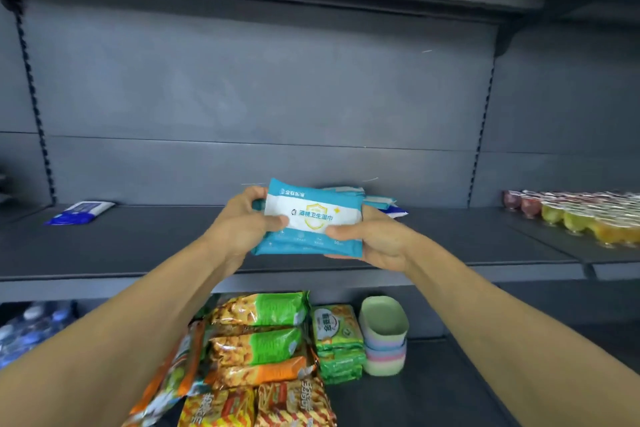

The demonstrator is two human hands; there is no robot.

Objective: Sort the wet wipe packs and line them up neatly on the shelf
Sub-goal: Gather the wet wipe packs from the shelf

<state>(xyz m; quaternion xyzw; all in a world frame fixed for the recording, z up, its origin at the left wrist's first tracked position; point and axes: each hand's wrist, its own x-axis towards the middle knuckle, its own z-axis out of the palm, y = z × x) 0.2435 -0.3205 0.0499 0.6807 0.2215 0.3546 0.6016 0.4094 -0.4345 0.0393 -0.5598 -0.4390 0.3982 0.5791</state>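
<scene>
I read 酒精卫生湿巾 on the teal wet wipe pack (309, 218) at frame centre; snack-bag print below stays illegible.

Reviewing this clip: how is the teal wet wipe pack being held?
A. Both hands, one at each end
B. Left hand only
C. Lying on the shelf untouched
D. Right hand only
A: the left hand and right hand grip opposite ends of the teal wet wipe pack above the shelf.
</scene>
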